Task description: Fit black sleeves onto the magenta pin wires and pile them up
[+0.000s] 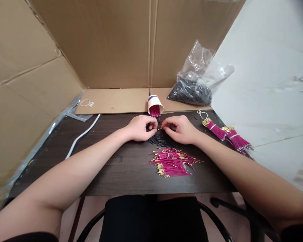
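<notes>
My right hand [179, 129] is closed in a pinch on a short magenta wire, whose gold terminal [160, 129] points toward my other hand. My left hand [143, 128] is also pinched shut, its fingertips almost meeting that terminal; whatever is between them is too small to make out. Just under both hands lies a heap of short black tubes [159, 139]. Closer to me is a pile of magenta wires [172, 167] with gold ends, some of them banded together. Beyond my hands, a paper cup [156, 101] lies tipped over with more magenta wires [155, 111] in its mouth.
A clear plastic bag [191, 89] of black tubes rests on a cardboard strip [116, 100] at the back. Banded wire bundles [238, 138] lie at the right. A white cord [82, 135] crosses the dark table [103, 178] at left. Cardboard walls [103, 40] enclose the back and left.
</notes>
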`<act>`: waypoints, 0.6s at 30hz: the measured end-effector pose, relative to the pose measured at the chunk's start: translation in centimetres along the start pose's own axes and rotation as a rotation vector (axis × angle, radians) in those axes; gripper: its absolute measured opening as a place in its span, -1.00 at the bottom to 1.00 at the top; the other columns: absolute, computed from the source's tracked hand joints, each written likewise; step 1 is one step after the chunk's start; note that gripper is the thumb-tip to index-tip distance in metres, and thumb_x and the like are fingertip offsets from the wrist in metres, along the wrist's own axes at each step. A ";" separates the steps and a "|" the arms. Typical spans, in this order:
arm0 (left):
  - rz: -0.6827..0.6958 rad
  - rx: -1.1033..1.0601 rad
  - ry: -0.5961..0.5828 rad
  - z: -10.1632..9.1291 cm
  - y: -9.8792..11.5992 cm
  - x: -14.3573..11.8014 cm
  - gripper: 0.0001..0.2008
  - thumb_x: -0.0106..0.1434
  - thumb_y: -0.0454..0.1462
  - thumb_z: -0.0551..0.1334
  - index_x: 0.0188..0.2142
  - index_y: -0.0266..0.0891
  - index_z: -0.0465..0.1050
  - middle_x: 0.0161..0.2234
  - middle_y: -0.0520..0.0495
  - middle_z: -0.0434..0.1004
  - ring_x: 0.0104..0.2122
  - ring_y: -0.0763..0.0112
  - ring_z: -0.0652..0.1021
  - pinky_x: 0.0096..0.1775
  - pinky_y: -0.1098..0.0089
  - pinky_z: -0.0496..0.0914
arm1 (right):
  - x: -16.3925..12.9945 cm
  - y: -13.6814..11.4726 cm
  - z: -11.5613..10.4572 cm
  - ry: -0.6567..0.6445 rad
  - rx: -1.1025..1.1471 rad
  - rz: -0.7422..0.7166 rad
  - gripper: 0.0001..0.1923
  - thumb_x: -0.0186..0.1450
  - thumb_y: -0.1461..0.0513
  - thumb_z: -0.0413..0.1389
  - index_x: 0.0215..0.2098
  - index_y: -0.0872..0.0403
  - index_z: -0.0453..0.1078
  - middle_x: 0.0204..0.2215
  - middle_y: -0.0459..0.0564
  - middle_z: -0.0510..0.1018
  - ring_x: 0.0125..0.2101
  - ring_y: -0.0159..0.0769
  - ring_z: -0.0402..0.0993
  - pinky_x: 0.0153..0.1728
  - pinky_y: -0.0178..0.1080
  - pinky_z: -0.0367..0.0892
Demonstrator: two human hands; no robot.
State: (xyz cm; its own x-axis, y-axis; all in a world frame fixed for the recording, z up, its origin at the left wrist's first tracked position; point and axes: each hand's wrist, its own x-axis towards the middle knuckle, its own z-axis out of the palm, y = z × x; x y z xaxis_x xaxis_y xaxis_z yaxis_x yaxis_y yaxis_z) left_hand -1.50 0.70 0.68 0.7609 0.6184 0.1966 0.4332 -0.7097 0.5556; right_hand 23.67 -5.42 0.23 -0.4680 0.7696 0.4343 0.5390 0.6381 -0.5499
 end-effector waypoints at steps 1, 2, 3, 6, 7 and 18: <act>0.000 0.000 0.000 0.0 0.0 0.0 -0.93 0.27 -0.25 0.34 -0.30 -0.21 0.56 -0.38 0.02 0.54 -0.40 0.41 0.46 -0.28 0.31 0.27 | 0.0 0.0 0.0 -0.003 -0.003 -0.001 -0.86 0.35 0.34 0.17 -0.22 0.09 0.59 -0.40 -0.09 0.61 -0.45 -0.36 0.40 -0.29 -0.24 0.29; -0.004 0.000 -0.001 0.0 0.1 0.0 -0.93 0.27 -0.25 0.35 -0.30 -0.20 0.56 -0.37 0.02 0.55 -0.40 0.41 0.46 -0.28 0.31 0.26 | 0.0 0.0 0.0 -0.005 -0.006 -0.002 -0.86 0.35 0.34 0.17 -0.22 0.09 0.59 -0.40 -0.08 0.62 -0.44 -0.36 0.40 -0.29 -0.24 0.29; -0.008 0.000 0.001 0.0 0.1 0.0 -0.93 0.26 -0.25 0.35 -0.29 -0.20 0.57 -0.37 0.02 0.55 -0.40 0.41 0.46 -0.28 0.32 0.26 | 0.0 0.0 0.0 -0.009 -0.011 -0.005 -0.86 0.34 0.35 0.17 -0.22 0.09 0.59 -0.40 -0.08 0.62 -0.44 -0.36 0.41 -0.29 -0.24 0.29; -0.021 0.001 0.002 0.0 0.0 0.0 -0.92 0.27 -0.24 0.35 -0.27 -0.19 0.59 -0.38 0.03 0.55 -0.41 0.41 0.46 -0.29 0.32 0.26 | 0.0 0.0 0.1 -0.017 -0.024 -0.018 -0.84 0.33 0.37 0.17 -0.22 0.09 0.60 -0.40 -0.09 0.61 -0.43 -0.35 0.43 -0.29 -0.24 0.30; -0.023 0.000 0.002 0.0 0.0 0.0 -0.92 0.28 -0.24 0.34 -0.26 -0.19 0.60 -0.38 0.04 0.55 -0.41 0.42 0.46 -0.29 0.32 0.26 | 0.0 0.0 0.2 -0.017 -0.027 -0.022 -0.84 0.33 0.37 0.17 -0.22 0.09 0.60 -0.41 -0.09 0.61 -0.43 -0.36 0.43 -0.29 -0.25 0.30; -0.051 -0.042 0.004 0.1 0.0 0.0 -0.91 0.28 -0.26 0.35 -0.24 -0.20 0.64 -0.37 -0.01 0.61 -0.40 0.40 0.50 -0.28 0.33 0.27 | 0.0 0.2 -0.4 0.005 -0.084 0.010 -0.87 0.29 0.33 0.18 -0.26 0.10 0.59 -0.45 -0.09 0.60 -0.46 -0.35 0.44 -0.32 -0.25 0.30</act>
State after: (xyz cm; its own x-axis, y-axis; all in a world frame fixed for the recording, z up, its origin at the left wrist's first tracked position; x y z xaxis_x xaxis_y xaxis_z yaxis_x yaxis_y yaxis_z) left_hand -1.46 0.66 0.55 0.7364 0.6547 0.1703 0.4505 -0.6624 0.5986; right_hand 24.10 -5.30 0.43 -0.4590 0.7759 0.4327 0.6007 0.6299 -0.4923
